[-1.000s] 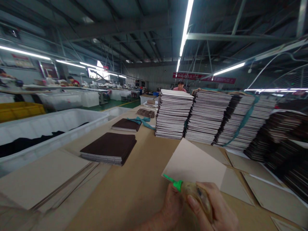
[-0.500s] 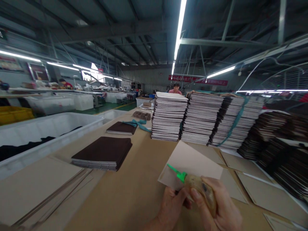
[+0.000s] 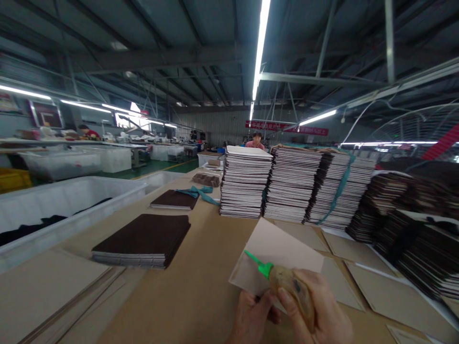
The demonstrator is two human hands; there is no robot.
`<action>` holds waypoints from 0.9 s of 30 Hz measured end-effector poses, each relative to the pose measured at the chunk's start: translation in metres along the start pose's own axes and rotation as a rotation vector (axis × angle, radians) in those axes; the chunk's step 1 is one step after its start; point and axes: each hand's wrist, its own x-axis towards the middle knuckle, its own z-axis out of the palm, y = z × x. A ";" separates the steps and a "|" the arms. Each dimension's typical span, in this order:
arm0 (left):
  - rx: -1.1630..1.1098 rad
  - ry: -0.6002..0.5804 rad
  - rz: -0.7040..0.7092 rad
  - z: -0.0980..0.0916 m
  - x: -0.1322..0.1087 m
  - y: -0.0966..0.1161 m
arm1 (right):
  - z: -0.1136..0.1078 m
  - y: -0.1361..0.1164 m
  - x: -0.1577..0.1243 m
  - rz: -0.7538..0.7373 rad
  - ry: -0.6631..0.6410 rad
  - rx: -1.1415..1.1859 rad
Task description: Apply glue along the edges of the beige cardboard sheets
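My right hand point(image 3: 319, 315) grips a soft glue bottle point(image 3: 292, 294) with a green nozzle that points up and left. The nozzle tip rests over a beige cardboard sheet point(image 3: 278, 255), which is tilted up off the table. My left hand point(image 3: 251, 317) holds that sheet by its lower edge, thumb on top. Both hands sit at the bottom middle of the view, above the brown paper-covered table point(image 3: 201, 286).
A low stack of dark brown boards point(image 3: 145, 239) lies left of the hands, a smaller one point(image 3: 174, 199) behind it. Tall bundled stacks point(image 3: 245, 184) rise at the back and right. Flat cardboard sheets point(image 3: 383, 296) lie to the right. White bins point(image 3: 64, 200) stand left. A person point(image 3: 255, 141) stands beyond the stacks.
The view has tilted up and turned slightly. The sheet and bottle have shifted a little left and lower in view, with the nozzle still over the sheet. Both hands keep their grip.
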 end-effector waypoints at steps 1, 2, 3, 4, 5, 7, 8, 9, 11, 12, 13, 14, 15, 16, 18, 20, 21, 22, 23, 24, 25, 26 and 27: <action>0.012 0.008 -0.003 0.000 -0.001 0.001 | -0.001 0.000 0.001 0.002 0.012 -0.004; 0.024 0.009 -0.006 0.000 -0.001 0.002 | -0.001 0.000 0.001 0.002 0.023 -0.008; 0.032 0.006 -0.009 -0.001 -0.002 0.003 | -0.001 0.000 0.002 -0.003 0.027 -0.010; 0.038 0.001 -0.011 -0.001 -0.002 0.004 | -0.001 -0.001 0.001 -0.010 0.020 -0.008; 0.042 -0.006 -0.012 -0.001 -0.002 0.004 | -0.001 -0.001 0.001 -0.016 0.006 -0.004; 0.044 -0.006 -0.016 -0.002 0.000 0.001 | 0.000 -0.002 0.001 -0.013 -0.006 -0.001; 0.043 0.001 -0.018 -0.002 0.001 -0.001 | 0.000 -0.002 0.001 -0.006 0.001 -0.002; 0.043 0.007 -0.023 -0.002 0.002 -0.003 | 0.001 -0.002 0.002 0.002 0.014 -0.006; 0.043 0.007 -0.027 -0.003 0.003 -0.006 | 0.001 -0.003 0.003 0.000 0.032 -0.005; 0.044 0.000 -0.026 -0.004 0.003 -0.006 | 0.002 -0.003 0.004 -0.015 0.028 0.004; 0.044 -0.008 -0.022 -0.004 0.003 -0.006 | 0.002 -0.002 0.004 -0.036 0.017 0.017; 0.043 -0.015 -0.017 -0.004 0.003 -0.005 | 0.003 -0.002 0.004 -0.055 0.010 0.026; 0.042 -0.027 -0.013 -0.005 0.002 -0.004 | 0.003 -0.002 0.004 -0.064 0.014 0.029; 0.045 -0.030 -0.016 -0.005 0.002 -0.003 | 0.004 -0.001 0.004 -0.061 0.028 0.026; 0.063 0.000 -0.046 -0.006 0.001 -0.003 | 0.004 0.000 0.004 -0.030 0.065 0.015; 0.083 0.048 -0.081 -0.006 0.001 -0.006 | 0.004 0.000 0.005 -0.012 0.075 0.020; 0.085 0.067 -0.092 -0.007 0.001 -0.008 | 0.004 0.000 0.005 -0.015 0.066 0.030; 0.081 0.074 -0.098 -0.007 0.002 -0.010 | 0.004 -0.001 0.006 -0.020 0.053 0.043; 0.076 0.070 -0.099 -0.007 0.002 -0.011 | 0.003 -0.002 0.007 -0.019 0.045 0.054; 0.077 0.069 -0.104 -0.007 0.002 -0.012 | 0.002 -0.003 0.009 -0.012 0.046 0.060; 0.083 0.074 -0.112 -0.007 0.002 -0.012 | 0.000 -0.004 0.011 0.002 0.053 0.066; 0.091 0.088 -0.122 -0.007 0.002 -0.011 | -0.002 -0.005 0.014 0.020 0.065 0.072; 0.098 0.106 -0.132 -0.007 0.002 -0.011 | -0.005 -0.005 0.017 0.037 0.080 0.077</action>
